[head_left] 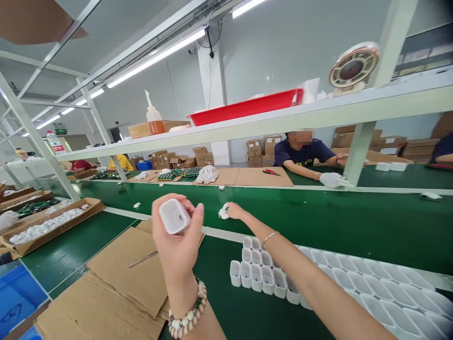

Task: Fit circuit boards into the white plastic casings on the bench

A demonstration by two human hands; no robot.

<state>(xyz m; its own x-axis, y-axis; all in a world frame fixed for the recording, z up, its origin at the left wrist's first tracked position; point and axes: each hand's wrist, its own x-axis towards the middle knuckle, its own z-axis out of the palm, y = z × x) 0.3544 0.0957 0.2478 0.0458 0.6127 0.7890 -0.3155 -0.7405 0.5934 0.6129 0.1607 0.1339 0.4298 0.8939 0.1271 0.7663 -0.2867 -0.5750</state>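
Green belt (336, 215) runs beneath a white shelf (255, 122). Nearer, the left hand (177, 250) has its fingers wrapped round a white cup (172, 217), mouth facing the camera; the right hand (235, 211) pinches a small white part (223, 212) at the belt. More cups (256, 277) stand by the right forearm (300, 264); cardboard (123, 269) lies leftward.

Head camera: on the person's head, facing forward and down
Left hand (179, 252): close to the lens
Right hand (236, 211): farther out
Shelf (212, 135): crossing ahead
Wall (262, 56): far background
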